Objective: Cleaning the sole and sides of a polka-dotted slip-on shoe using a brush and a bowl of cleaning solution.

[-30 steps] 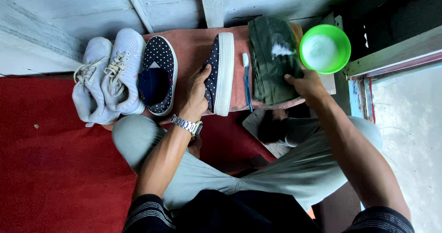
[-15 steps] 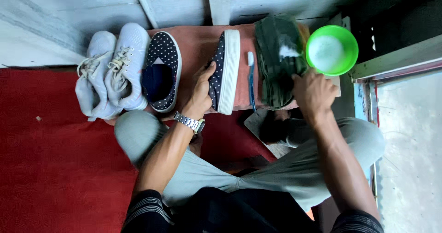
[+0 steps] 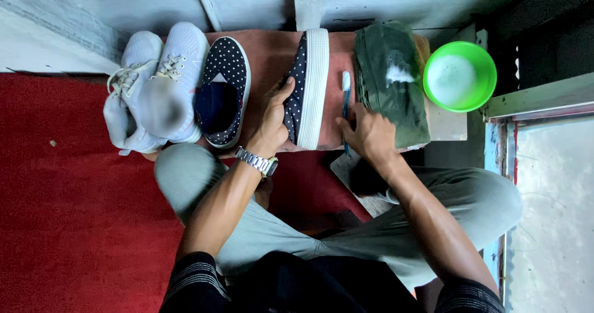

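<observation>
Steadying a dotted slip-on shoe (image 3: 304, 90) on its side while reaching for a toothbrush (image 3: 346, 106).

Left hand (image 3: 272, 118): fingers curled on the shoe's upper, holding it on the reddish board (image 3: 272, 53). Right hand (image 3: 368, 133): fingertips touching the brush handle, grip not yet closed. Step judged: picking up the brush; next calls for closing on the handle. Green bowl (image 3: 460, 76): whitish foamy liquid. Foam dab on folded green cloth (image 3: 390, 84). Matching shoe (image 3: 223, 90) and grey sneakers (image 3: 154, 84) beside.

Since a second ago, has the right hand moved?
Yes. The right hand left the green bowl side, crossing the green cloth to the toothbrush.
</observation>
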